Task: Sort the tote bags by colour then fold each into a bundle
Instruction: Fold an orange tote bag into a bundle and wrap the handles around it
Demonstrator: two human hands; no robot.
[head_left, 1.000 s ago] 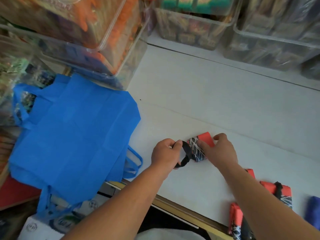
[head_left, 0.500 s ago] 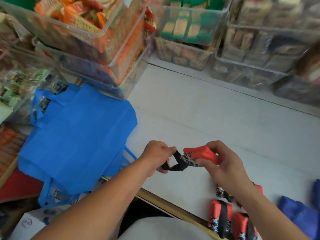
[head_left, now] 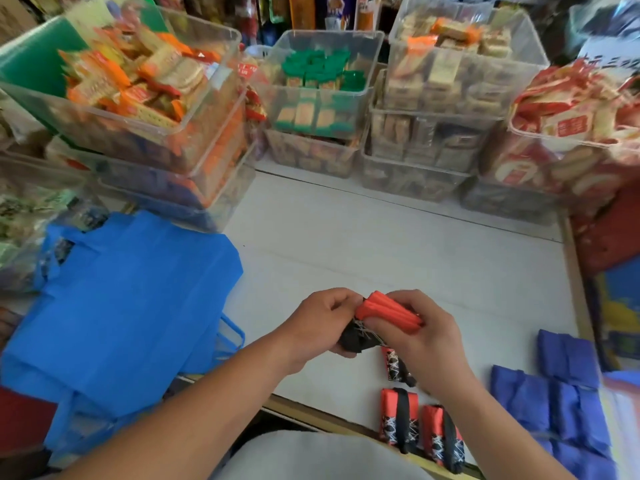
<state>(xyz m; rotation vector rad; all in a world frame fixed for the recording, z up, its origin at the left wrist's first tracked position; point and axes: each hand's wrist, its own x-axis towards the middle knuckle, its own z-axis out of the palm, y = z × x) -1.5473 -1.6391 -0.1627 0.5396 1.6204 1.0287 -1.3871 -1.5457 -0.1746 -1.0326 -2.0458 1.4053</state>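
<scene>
Head view of a white tabletop (head_left: 398,244). The bare middle and far part of its surface form the open working area. A wooden trim strip (head_left: 308,414) marks the near edge, and a second strip (head_left: 573,289) marks the right edge. The far and left sides are closed off by stacked clear bins.

The red bundle (head_left: 388,311) is held above the near part of the tabletop, clear of the surface. The right hand (head_left: 426,337) grips its red body with curled fingers and the thumb underneath. The left hand (head_left: 318,323) pinches its black, white-patterned end (head_left: 353,337).

Two finished red bundles (head_left: 398,419) lie side by side at the near edge, each crossed by a black strap. A third (head_left: 394,363) is partly hidden under the right wrist. The dark blue bundles (head_left: 568,355) lie in a group near the right corner. A stack of flat blue tote bags (head_left: 121,306) overhangs the left side of the table, with one handle loop (head_left: 232,332) reaching towards the left forearm.

The left bin (head_left: 214,109) holds orange-wrapped biscuits. The centre bin (head_left: 367,81) holds green-topped packets, and the bin to its right (head_left: 526,39) holds beige packets. The far right bin (head_left: 519,129) holds red-and-white packets. The contents of the lower bins are blurred.
</scene>
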